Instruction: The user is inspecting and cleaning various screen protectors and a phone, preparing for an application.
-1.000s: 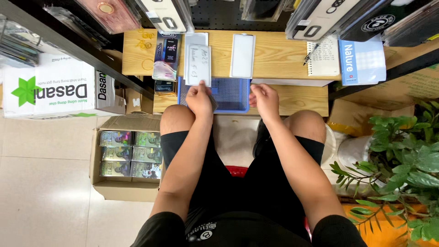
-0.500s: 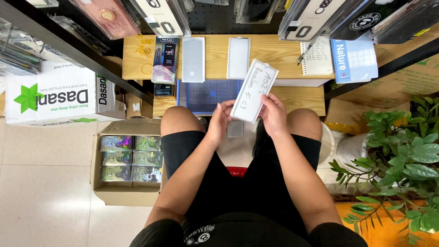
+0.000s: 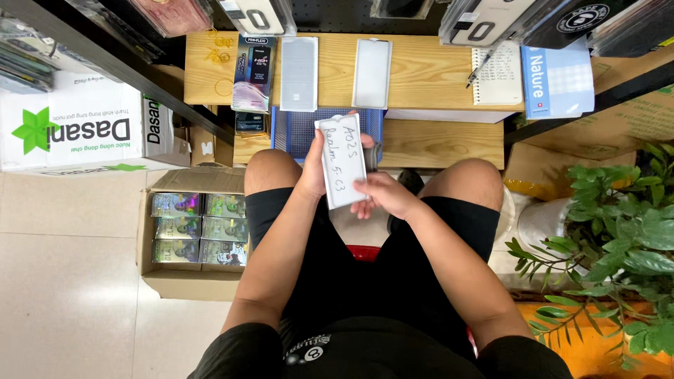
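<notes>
You hold a white flat packet (image 3: 341, 161) upright between both hands, above your knees. Your left hand (image 3: 313, 170) grips its left edge; your right hand (image 3: 380, 194) closes on its lower right corner. A blue basket (image 3: 298, 133) sits just beyond it.

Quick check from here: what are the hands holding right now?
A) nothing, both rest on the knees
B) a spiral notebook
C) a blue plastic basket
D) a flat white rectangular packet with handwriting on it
D: the left hand and the right hand both grip the flat white packet above the lap, while the spiral notebook lies untouched on the wooden shelf and the blue basket sits beyond the knees.
</notes>
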